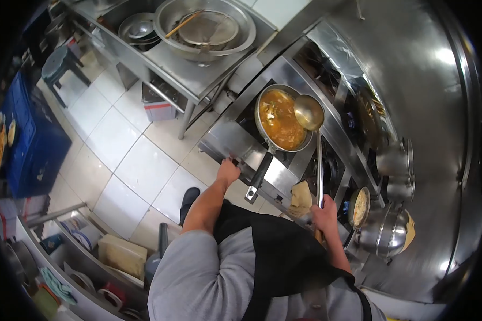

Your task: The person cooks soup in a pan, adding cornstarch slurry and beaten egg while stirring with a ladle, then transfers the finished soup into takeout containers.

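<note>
My right hand [325,214] is wrapped round the long handle of a ladle [309,112]. The ladle's round bowl rests over the right rim of a frying pan [284,120], which holds an orange-red soup with pale and green bits. Toward me points the pan's black handle [261,174]. Down at the stove's front edge, my left hand [228,171] has its fingers closed on what looks like a dark stove knob, mostly hidden by the fingers. A folded tan cloth [301,199] lies on the stove beside my right hand.
A smaller pan [359,207] with pale food and a lidded steel pot [384,234] stand right on the stove [219,140]. Ahead left, a steel table [177,67] carries a large basin [249,32]. A blue bin [32,139] and shelves [85,235] flank the tiled floor.
</note>
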